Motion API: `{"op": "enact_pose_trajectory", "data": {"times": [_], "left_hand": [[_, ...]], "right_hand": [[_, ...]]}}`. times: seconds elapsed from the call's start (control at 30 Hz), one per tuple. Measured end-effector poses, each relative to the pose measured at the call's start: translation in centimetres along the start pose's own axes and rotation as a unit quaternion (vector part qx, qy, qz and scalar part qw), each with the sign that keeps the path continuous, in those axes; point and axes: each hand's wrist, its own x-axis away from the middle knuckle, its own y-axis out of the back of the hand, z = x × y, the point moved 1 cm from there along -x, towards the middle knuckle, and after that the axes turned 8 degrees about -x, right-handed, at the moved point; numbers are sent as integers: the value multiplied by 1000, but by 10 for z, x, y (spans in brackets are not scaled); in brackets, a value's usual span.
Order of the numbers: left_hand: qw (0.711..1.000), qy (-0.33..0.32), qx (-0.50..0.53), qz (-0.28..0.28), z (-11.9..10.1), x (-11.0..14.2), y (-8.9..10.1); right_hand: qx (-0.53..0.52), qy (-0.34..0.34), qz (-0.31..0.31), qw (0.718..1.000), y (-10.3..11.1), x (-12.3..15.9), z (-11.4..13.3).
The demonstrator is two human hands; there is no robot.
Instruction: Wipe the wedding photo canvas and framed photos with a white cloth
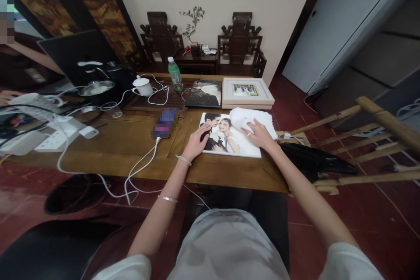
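A photo panel showing two people in wedding dress lies flat on the wooden table in front of me. My left hand rests on its left edge with the fingers stretched out, holding nothing. Over the panel's upper right part, my right hand grips a bunched white cloth. Part of the cloth spreads past the panel's far right corner, hiding that area. Just beyond the panel are a dark photo panel and a pale framed picture, side by side.
A phone on a white cable lies to the left. Farther back stand a green-labelled bottle and a lidded white cup. Power strips and cables crowd the left end, where another person sits. A bamboo chair stands at right.
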Motion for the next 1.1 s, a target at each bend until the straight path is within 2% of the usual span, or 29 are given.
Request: {"op": "enact_pose_trajectory", "data": {"times": [0.1,0.23,0.37,0.47,0.57,0.73,0.87,0.97,1.1], "left_hand": [[1000,-1,0,2,1,0,-1],[1000,-1,3,2,2,0,-1],[1000,0,0,2,2,0,-1],[1000,1,-3,4,1,0,-1],[1000,2,-5,5,-1,0,0],[1000,4,-6,5,-3,0,1],[1000,2,-2,6,-3,0,1],[1000,2,-1,2,-3,0,0],[1000,2,1,1,-2,0,0]], "right_hand": [[11,-9,-12,1000,-7,0,8],[24,0,0,1000,-15,27,41],[10,53,37,998,-17,58,82],[-20,106,77,991,-16,67,97],[-39,130,84,987,-11,64,89],[-52,131,81,987,0,52,58],[-63,63,59,994,10,47,35],[-85,-9,19,996,15,45,16],[-87,-56,-33,994,19,43,-5]]}}
